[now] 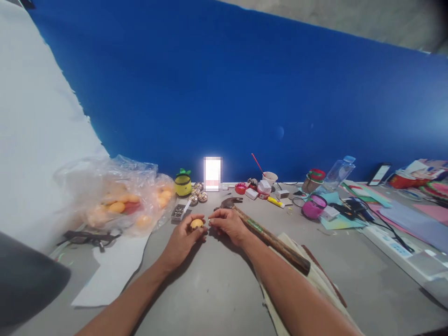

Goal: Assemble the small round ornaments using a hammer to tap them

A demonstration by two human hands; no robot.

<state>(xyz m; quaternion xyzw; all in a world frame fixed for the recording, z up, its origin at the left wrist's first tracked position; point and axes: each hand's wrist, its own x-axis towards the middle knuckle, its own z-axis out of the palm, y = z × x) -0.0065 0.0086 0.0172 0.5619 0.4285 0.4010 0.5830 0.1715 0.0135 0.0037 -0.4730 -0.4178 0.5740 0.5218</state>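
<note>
My left hand [181, 238] is curled around a small orange ball [197, 224], with dark spots along its lower side. Close to it on the right, my right hand [229, 225] has thumb and fingers pinched together; whatever is in the pinch is too small to make out. Just beyond the left hand lies a small open box [178, 212] of shiny metal bits. Several balls [202, 197] with a studded metallic look sit behind that box. A claw hammer [269, 235] with a wooden handle rests beside and partly behind my right forearm.
A clear plastic bag [119, 191] of orange balls fills the left, with glasses [91, 237] and white paper [115, 270] near it. Folded cloth [280, 298] lies under the hammer handle. A paper cup [269, 178], bottle [339, 173] and power strip [395, 247] stand rightward.
</note>
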